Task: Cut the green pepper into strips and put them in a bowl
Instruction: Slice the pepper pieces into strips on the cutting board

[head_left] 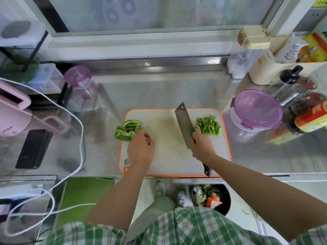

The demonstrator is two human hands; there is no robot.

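Reaching for the next pepper piece

Head view. Board (169, 156), orange-rimmed, on a steel counter. Uncut pepper pieces (127, 132) sit stacked at the board's far-left edge, partly overhanging it. The stack's long axis runs from near-left to far-right. Left hand (140, 147) lies just near-right of them, fingers curled at the stack's edge. Whether it pinches a piece or only touches cannot be told, as the back of the hand hides the fingertips. Right hand (201, 145) grasps the knife (184, 124) high on the handle, by the blade's heel. Blade points away and slightly left over mid-board, well apart from the uncut pieces. Strips (208, 125) lie heaped just right of the blade, toward the board's far-right corner.

Judgement: the left hand is much the nearer to the uncut pieces. They lie on the far side of it from the knife, so a piece likely has to be drawn rightward to mid-board and its long axis set across the blade.

No bowl made out. A purple-lidded tub (256, 112) stands right of the board, lid on.

Writing: yellow packet (311, 48), far right, carries print too blurred to read. No brand legible.
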